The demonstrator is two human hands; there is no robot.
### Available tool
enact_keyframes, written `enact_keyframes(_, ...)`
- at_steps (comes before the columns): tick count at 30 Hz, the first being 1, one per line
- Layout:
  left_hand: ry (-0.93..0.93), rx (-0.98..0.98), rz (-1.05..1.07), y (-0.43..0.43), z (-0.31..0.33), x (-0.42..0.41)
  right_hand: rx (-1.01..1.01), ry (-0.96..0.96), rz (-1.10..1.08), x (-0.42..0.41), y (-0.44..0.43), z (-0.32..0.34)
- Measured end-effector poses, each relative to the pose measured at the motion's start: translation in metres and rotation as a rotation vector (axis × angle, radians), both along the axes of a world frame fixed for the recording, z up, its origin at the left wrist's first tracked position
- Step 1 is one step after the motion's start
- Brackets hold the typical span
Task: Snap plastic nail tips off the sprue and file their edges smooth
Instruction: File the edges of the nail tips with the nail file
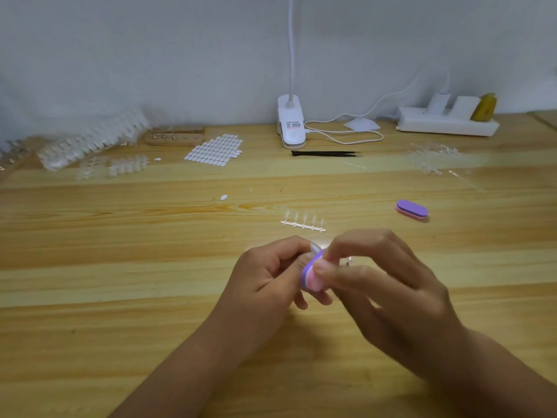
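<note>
While my left hand (265, 276) pinches a pale, translucent nail tip (315, 248), my right hand (376, 279) holds a small file block (310, 274) (purple over pink) against it, above the surface's (120, 267) near middle. The sprue (303, 224), five clear tips attached, lies just beyond.
</note>
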State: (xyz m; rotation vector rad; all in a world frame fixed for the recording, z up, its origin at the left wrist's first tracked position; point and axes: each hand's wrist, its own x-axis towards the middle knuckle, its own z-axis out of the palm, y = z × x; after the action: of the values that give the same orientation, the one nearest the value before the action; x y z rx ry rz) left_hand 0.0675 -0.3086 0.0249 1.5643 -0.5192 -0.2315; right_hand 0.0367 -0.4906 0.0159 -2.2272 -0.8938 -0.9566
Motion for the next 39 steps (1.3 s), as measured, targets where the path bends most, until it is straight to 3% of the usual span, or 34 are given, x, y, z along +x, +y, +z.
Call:
enact_keyframes(5,0.01,0.006,0.018,0.0,0.0,0.0,-0.015,0.019,-0.074,0.008,-0.016,0.003)
enact_keyframes(9,-0.008,0.005,0.008,0.0,0.0,0.0,0.005,0.013,0.017,0.001,-0.002,-0.001)
enact_keyframes(13,-0.004,0.004,0.013,0.0,0.001,-0.001,0.001,0.017,-0.064,0.007,-0.013,0.004)
enact_keyframes(18,-0.001,-0.008,0.007,-0.001,-0.001,-0.001,0.02,0.015,-0.001,0.003,-0.003,-0.001)
enact_keyframes(23,0.012,-0.115,0.007,0.0,0.0,0.001,0.134,0.048,-0.183,0.017,-0.025,0.005)
enact_keyframes(31,-0.009,-0.15,0.118,0.001,-0.001,0.002,0.128,-0.002,-0.012,0.002,-0.007,0.004)
enact_keyframes(39,-0.003,-0.117,0.114,0.001,0.002,-0.001,0.123,-0.006,-0.003,0.005,-0.007,-0.001)
